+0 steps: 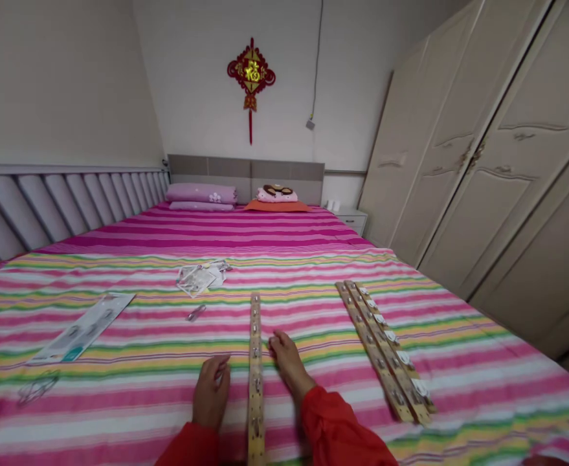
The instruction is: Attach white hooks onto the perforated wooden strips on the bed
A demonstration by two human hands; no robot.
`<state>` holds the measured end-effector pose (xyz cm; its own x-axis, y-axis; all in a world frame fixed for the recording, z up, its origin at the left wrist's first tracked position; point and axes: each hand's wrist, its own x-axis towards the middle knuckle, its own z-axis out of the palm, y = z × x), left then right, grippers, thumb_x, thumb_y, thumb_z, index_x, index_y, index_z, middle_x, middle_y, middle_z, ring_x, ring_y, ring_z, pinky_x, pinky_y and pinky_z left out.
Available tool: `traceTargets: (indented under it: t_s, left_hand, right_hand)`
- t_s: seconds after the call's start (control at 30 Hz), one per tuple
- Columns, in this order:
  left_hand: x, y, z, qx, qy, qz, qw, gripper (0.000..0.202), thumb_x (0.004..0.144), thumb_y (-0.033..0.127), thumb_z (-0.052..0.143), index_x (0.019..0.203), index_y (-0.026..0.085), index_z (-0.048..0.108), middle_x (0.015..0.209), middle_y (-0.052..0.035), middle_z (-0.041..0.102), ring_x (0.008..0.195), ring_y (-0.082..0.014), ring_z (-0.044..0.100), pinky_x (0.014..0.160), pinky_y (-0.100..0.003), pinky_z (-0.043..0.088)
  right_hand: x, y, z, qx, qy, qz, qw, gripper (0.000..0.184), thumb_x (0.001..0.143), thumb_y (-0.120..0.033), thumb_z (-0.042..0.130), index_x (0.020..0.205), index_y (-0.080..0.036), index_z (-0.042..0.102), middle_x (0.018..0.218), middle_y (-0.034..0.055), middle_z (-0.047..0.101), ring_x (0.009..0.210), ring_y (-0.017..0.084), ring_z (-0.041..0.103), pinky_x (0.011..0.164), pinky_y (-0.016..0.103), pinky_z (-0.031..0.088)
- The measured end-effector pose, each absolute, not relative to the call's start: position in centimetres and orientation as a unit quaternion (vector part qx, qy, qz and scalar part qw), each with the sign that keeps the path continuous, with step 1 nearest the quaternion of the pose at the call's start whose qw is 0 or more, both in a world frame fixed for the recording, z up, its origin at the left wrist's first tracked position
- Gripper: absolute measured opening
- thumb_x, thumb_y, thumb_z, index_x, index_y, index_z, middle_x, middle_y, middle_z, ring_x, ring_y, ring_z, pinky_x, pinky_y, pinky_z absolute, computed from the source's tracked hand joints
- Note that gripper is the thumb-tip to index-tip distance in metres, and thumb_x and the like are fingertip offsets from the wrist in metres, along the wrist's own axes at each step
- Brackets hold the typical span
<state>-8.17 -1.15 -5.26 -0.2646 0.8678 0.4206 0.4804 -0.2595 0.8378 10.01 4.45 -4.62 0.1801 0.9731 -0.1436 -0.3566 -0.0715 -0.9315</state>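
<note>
A long wooden strip with a row of metal hooks (255, 382) lies lengthwise on the striped bedspread (313, 310), running away from me. My left hand (211, 391) rests just left of the strip with its fingers curled toward it. My right hand (287, 362) is on the strip's right side, its fingertips at or very near the edge. Both red sleeves show at the bottom. Neither hand shows a held object, though the curled fingers could hide something small. To the right lie paired wooden strips with white-backed hooks (386, 349).
On the bed lie a long printed package (85, 327), clear wrappers (197, 278), a small metal piece (195, 313) and a thin clear item (38, 389). Pillows (201, 194) sit at the headboard (245, 169). A cream wardrobe (478, 162) stands right and a padded wall panel (46, 204) left.
</note>
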Motion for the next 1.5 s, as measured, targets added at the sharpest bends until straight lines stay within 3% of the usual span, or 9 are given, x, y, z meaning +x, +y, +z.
traceTargets:
  t_s: [0.23,0.4,0.57,0.67,0.87,1.0,1.1,1.23,1.5]
  left_hand:
    - [-8.7,-2.2,-6.8,0.669,0.567,0.476,0.064,0.029,0.082,0.031,0.045,0.094,0.02,0.069,0.095,-0.008,0.067,0.091,-0.0221,0.064,0.085,-0.04,0.053]
    - [-8.6,-3.5,-7.5,0.688,0.565,0.454,0.035,0.035,0.082,0.03,0.042,0.102,0.02,0.069,0.105,-0.0099,0.068,0.098,-0.0242,0.063,0.089,-0.044,0.052]
    - [-9.4,-6.7,-7.7,0.661,0.577,0.454,0.153,0.041,0.077,0.041,0.051,0.109,0.022,0.068,0.118,-0.0106,0.064,0.113,-0.0274,0.058,0.099,-0.047,0.045]
    - [-10.7,-9.7,-7.7,0.617,0.582,0.449,0.281,0.05,0.071,0.05,0.058,0.113,0.023,0.066,0.121,-0.011,0.064,0.117,-0.0289,0.056,0.101,-0.046,0.044]
    - [-12.3,-14.8,-3.2,0.52,0.561,0.459,0.452,0.084,0.063,0.058,0.068,0.137,0.028,0.042,0.089,-0.0064,0.07,0.081,-0.0225,0.067,0.073,-0.035,0.055]
    - [-11.4,-15.4,4.0,0.571,0.532,0.494,0.383,0.104,0.053,0.045,0.079,0.144,0.033,0.029,0.063,0.0043,0.058,0.042,-0.0105,0.045,0.042,-0.024,0.043]
    - [-10.0,-15.5,9.1,0.606,0.496,0.546,0.298,0.11,0.055,0.036,0.08,0.147,0.034,0.019,0.057,0.0071,0.051,0.041,-0.0103,0.041,0.04,-0.023,0.039]
    - [-8.0,-15.4,11.8,0.611,0.476,0.58,0.253,0.108,0.059,0.036,0.077,0.147,0.034,0.016,0.055,0.0082,0.048,0.042,-0.0105,0.039,0.043,-0.023,0.041]
    - [-7.1,-12.7,6.4,0.567,0.52,0.525,0.364,0.112,0.062,0.039,0.075,0.149,0.024,0.006,0.055,0.01,0.045,0.047,-0.009,0.041,0.046,-0.02,0.038]
  right_hand:
    - [10.9,-1.6,-5.8,-0.518,-0.431,0.432,0.6,0.033,0.066,-0.031,0.06,0.094,-0.016,0.068,0.079,0.0036,0.065,0.074,0.018,0.06,0.071,0.03,0.048]
    - [12.2,-5.6,-5.0,-0.517,-0.395,0.456,0.607,0.046,0.06,-0.036,0.071,0.101,-0.015,0.069,0.085,0.007,0.068,0.079,0.021,0.063,0.078,0.033,0.05]
    - [14.0,-10.1,-6.2,-0.479,-0.352,0.523,0.61,0.052,0.056,-0.038,0.08,0.104,-0.02,0.069,0.102,0.0109,0.07,0.07,0.018,0.061,0.067,0.032,0.049]
    - [15.2,-13.1,-8.4,-0.459,-0.323,0.581,0.589,0.057,0.051,-0.044,0.083,0.101,-0.021,0.069,0.089,0.0087,0.07,0.056,0.016,0.058,0.052,0.029,0.044]
    - [17.9,-17.5,-6.0,-0.473,-0.353,0.56,0.582,0.069,0.062,-0.053,0.076,0.12,-0.02,0.061,0.056,-0.0006,0.059,0.046,0.014,0.052,0.044,0.024,0.034]
    - [18.9,-17.6,1.7,-0.468,-0.465,0.46,0.594,0.08,0.074,-0.04,0.072,0.143,-0.023,0.035,0.061,-0.0029,0.058,0.055,0.015,0.054,0.055,0.027,0.043]
    - [18.4,-17.1,6.7,-0.445,-0.523,0.354,0.635,0.089,0.078,-0.034,0.068,0.149,-0.025,0.016,0.075,0.0001,0.063,0.061,0.015,0.057,0.06,0.028,0.048]
    - [16.9,-16.4,9.5,-0.43,-0.567,0.257,0.654,0.087,0.082,-0.027,0.062,0.15,-0.024,0.008,0.076,-0.0008,0.061,0.06,0.014,0.055,0.061,0.028,0.048]
    - [15.8,-13.7,5.7,-0.535,-0.591,0.292,0.529,0.086,0.074,-0.015,0.059,0.149,-0.022,0.017,0.051,-0.0098,0.045,0.045,0.013,0.044,0.047,0.023,0.036]
